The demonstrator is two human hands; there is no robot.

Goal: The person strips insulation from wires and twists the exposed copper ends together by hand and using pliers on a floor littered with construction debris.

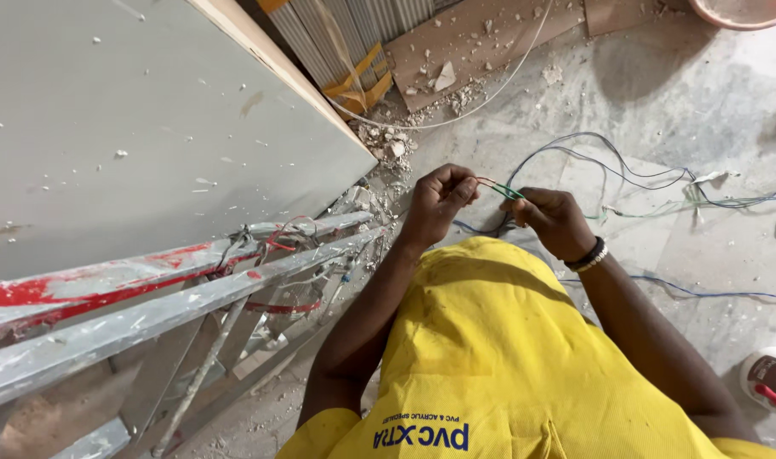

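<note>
Thin wires held between two hands above a dusty concrete floor (pixel 711 93).

A paint-spattered aluminium ladder (pixel 150 314) was seen alongside. The left hand (pixel 439 202) and right hand (pixel 554 219) were raised together, fingers pinched shut on the red and green wires (pixel 498 187), which ran nearly level between them.

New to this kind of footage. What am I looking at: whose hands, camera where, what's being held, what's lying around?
There is one picture, from a camera worn on a person's head, looking down past their yellow shirt at their own bare hands. The left hand and right hand pinch a short bit of thin red and green wires between them. The right wrist has a dark wristband. To the left is a paint-spattered metal ladder beside a grey board. On the dusty floor lie loose blue cables, rubble and a wooden plank.
</note>
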